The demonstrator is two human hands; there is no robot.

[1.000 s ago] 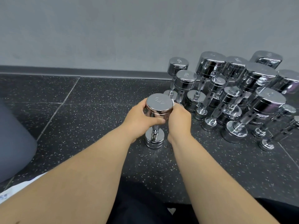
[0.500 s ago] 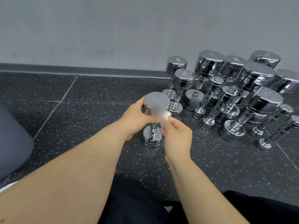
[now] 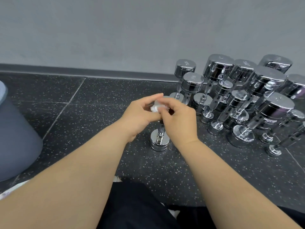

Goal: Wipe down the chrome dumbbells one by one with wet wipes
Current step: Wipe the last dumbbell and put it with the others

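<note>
A small chrome dumbbell [image 3: 159,141] stands upright on the black speckled rubber floor [image 3: 99,100], its top mostly hidden by the left hand [image 3: 140,115] and right hand [image 3: 180,120] — both pinch a crumpled white wet wipe [image 3: 154,108] there. Left of the dumbbell the floor lies open up to a rounded grey object [image 3: 16,138]. To its right a crowded cluster of upright chrome dumbbells [image 3: 239,96] stands near — the grey wall [image 3: 115,33] runs behind.

Chrome-silver dumbbells [image 3: 219,68], white wipe [image 3: 155,108], black white-speckled floor [image 3: 99,96]
</note>
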